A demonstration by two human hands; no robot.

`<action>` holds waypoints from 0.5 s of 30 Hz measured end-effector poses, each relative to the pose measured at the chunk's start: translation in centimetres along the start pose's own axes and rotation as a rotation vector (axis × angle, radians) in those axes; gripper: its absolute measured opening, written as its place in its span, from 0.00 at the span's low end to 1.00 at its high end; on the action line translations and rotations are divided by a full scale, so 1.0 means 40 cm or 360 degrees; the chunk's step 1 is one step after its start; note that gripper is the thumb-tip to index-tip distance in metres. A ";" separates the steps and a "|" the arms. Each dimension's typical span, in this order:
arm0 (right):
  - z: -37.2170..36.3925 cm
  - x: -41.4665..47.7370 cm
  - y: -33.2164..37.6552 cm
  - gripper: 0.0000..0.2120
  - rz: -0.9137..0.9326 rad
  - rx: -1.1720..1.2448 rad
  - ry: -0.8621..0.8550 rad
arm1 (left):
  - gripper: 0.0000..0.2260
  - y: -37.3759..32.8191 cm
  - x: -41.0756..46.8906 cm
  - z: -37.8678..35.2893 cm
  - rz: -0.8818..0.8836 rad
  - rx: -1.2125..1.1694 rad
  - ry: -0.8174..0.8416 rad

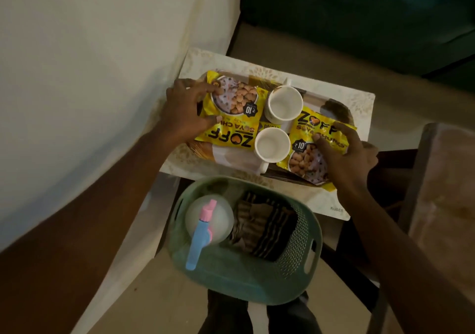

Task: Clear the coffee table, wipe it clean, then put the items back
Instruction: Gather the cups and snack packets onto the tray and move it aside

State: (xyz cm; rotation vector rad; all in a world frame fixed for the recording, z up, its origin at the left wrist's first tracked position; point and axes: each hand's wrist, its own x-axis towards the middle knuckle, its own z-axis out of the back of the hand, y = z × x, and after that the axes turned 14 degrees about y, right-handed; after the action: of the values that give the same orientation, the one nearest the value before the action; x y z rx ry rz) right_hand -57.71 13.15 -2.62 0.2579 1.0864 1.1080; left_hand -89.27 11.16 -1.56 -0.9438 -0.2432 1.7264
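A small white patterned coffee table (359, 102) carries a brown tray (231, 157). On the tray lie two yellow soya chunk packets and two white cups. My left hand (185, 107) grips the left packet (231, 118) at its left edge. My right hand (347, 151) presses on the right packet (316, 133), fingers curled over its right side. One cup (284, 103) stands at the back middle, the other cup (272, 145) in front of it.
A green plastic basket (257, 277) sits at the table's near edge, holding a spray bottle (203, 228) with a blue and pink head and a striped brown cloth (264, 228). A white wall is at left, a wooden chair (437, 179) at right, a dark sofa behind.
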 end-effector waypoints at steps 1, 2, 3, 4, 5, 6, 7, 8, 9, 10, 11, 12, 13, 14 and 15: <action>-0.005 -0.001 -0.011 0.23 0.0004 -0.0007 0.0003 | 0.27 0.008 -0.003 -0.011 0.0003 -0.0006 0.0020; -0.009 0.001 -0.022 0.23 -0.0007 -0.0014 0.0011 | 0.27 0.014 -0.006 -0.022 0.0014 -0.0017 0.0042; -0.013 0.004 -0.032 0.23 -0.0021 -0.0021 0.0015 | 0.27 0.022 -0.007 -0.031 0.0018 -0.0028 0.0056; -0.017 0.006 -0.038 0.24 -0.0034 -0.0018 0.0016 | 0.27 0.028 -0.008 -0.040 0.0020 -0.0031 0.0065; -0.021 0.007 -0.043 0.24 -0.0039 -0.0024 0.0012 | 0.27 0.034 -0.008 -0.047 0.0017 -0.0024 0.0073; -0.024 0.007 -0.047 0.24 -0.0042 -0.0037 0.0008 | 0.28 0.039 -0.008 -0.053 0.0023 -0.0024 0.0086; -0.027 0.008 -0.050 0.24 -0.0043 -0.0055 0.0003 | 0.28 0.042 -0.008 -0.058 0.0038 -0.0036 0.0099; -0.030 0.010 -0.052 0.24 -0.0046 -0.0075 0.0000 | 0.28 0.046 -0.006 -0.061 0.0058 -0.0056 0.0108; -0.032 0.011 -0.053 0.24 -0.0048 -0.0098 -0.0002 | 0.28 0.047 -0.006 -0.062 0.0074 -0.0070 0.0113; -0.034 0.012 -0.054 0.24 -0.0052 -0.0111 0.0000 | 0.28 0.047 -0.007 -0.061 0.0087 -0.0077 0.0117; -0.037 0.011 -0.055 0.25 -0.0054 -0.0121 0.0002 | 0.28 0.047 -0.007 -0.061 0.0091 -0.0073 0.0123; -0.040 0.011 -0.056 0.25 -0.0056 -0.0128 0.0004 | 0.28 0.046 -0.008 -0.058 0.0092 -0.0059 0.0128; -0.043 0.008 -0.057 0.25 -0.0056 -0.0138 0.0004 | 0.28 0.045 -0.009 -0.056 0.0099 -0.0036 0.0135; -0.045 0.004 -0.058 0.25 -0.0059 -0.0144 0.0006 | 0.27 0.042 -0.011 -0.055 0.0104 -0.0009 0.0145; -0.047 -0.001 -0.058 0.25 -0.0062 -0.0146 0.0006 | 0.27 0.038 -0.012 -0.053 0.0109 0.0016 0.0156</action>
State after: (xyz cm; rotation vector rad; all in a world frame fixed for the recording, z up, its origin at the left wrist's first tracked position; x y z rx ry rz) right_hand -57.84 11.39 -5.03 0.1615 1.0371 1.1209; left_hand -88.83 9.55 -3.62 -1.0364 -0.1395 1.7366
